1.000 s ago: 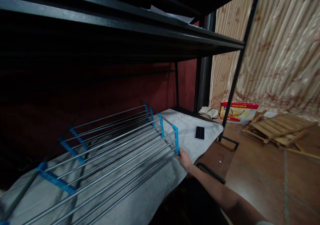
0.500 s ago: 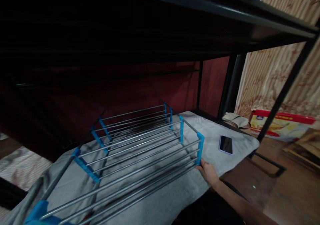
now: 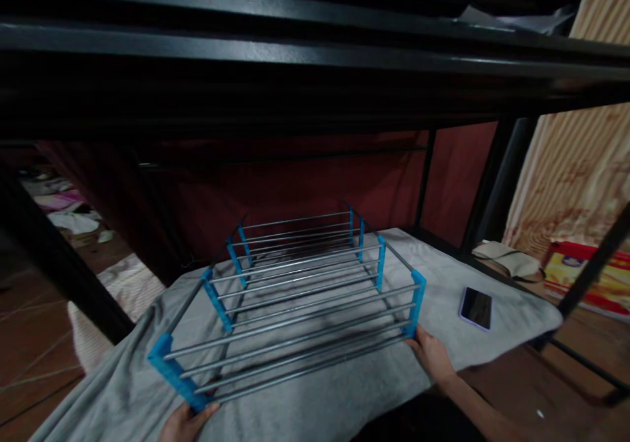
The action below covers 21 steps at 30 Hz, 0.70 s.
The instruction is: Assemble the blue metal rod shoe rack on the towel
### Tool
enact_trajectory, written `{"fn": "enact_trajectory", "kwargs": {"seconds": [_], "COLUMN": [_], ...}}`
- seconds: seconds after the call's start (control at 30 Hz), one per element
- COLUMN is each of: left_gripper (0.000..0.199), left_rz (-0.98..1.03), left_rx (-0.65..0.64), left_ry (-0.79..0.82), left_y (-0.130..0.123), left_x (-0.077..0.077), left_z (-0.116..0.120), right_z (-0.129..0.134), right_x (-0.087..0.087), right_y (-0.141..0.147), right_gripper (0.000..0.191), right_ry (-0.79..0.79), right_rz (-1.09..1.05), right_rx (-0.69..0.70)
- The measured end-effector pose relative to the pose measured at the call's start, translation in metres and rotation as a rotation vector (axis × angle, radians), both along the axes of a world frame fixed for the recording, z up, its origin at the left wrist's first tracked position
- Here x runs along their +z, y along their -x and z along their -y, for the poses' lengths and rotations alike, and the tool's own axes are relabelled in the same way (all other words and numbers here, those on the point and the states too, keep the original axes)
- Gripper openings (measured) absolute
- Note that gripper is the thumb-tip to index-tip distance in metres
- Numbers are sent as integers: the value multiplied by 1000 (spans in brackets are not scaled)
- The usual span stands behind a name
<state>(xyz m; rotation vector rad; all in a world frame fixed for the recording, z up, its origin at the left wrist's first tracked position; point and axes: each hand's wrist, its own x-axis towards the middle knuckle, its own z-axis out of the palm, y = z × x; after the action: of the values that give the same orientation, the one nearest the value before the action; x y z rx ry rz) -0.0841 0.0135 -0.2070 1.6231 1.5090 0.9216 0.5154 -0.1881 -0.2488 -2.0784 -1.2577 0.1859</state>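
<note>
A rack of grey metal tubes with blue plastic end brackets, which looks like a shoe rack (image 3: 295, 345), lies on the grey blanket (image 3: 344, 389). Its several rows of bars run from left to right. At the near left corner my left hand (image 3: 187, 422) grips the bottom of a blue bracket, partly cut off by the lower edge of the picture. My right hand (image 3: 434, 357) closes around the foot of the near right bracket, some fingers hidden behind it. Right of the rack, a phone (image 3: 476, 308) with a dark screen rests on the blanket.
A dark metal bunk frame (image 3: 275, 52) crosses low overhead, with posts on both sides. Behind the rack hangs a dark red curtain (image 3: 305, 189). At the right are a pale bag (image 3: 509, 258) and a red and yellow box (image 3: 590, 275) on the floor.
My view has swung to the left, so everything sits further right in the picture. My left hand has come into sight at the rack's near left corner. My right hand keeps its hold.
</note>
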Motion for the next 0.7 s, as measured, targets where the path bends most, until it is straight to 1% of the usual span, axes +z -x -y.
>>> {"fn": "enact_trajectory", "kwargs": {"seconds": [0.1,0.2,0.3,0.4,0.47,0.53,0.6,0.7], "left_gripper": [57,57,63,68,70,71,74,78], "left_rz": [36,20,-6,-29,-59,-103,-131,-108], "left_rx": [-6,-19,-3,-24,-42,-35,-16,-3], "left_ry": [8,2,-11,-5,-1,0,-1,-17], "left_y": [6,10,9,5,3,1,-1,-2], "left_x": [-5,-7,-4,3,7,11,13,9], "left_z": [3,9,13,14,15,17,19,21], "right_z": [8,17,21,18,15,13,10,7], "right_x": [1,-2,-5,-5,-2,1,3,5], "right_y": [-4,-5,-5,-7,-9,-11,-13,-13], "right_gripper": [27,29,32,30,32,38,39,30], "right_ry": [-19,-22,-19,-23,-33,-60,-85,-87], "right_rz": [-62,-84,-71,-84,-153,-246,-288,-239], "right_rx": [66,71,59,47,65,101,138,132]}}
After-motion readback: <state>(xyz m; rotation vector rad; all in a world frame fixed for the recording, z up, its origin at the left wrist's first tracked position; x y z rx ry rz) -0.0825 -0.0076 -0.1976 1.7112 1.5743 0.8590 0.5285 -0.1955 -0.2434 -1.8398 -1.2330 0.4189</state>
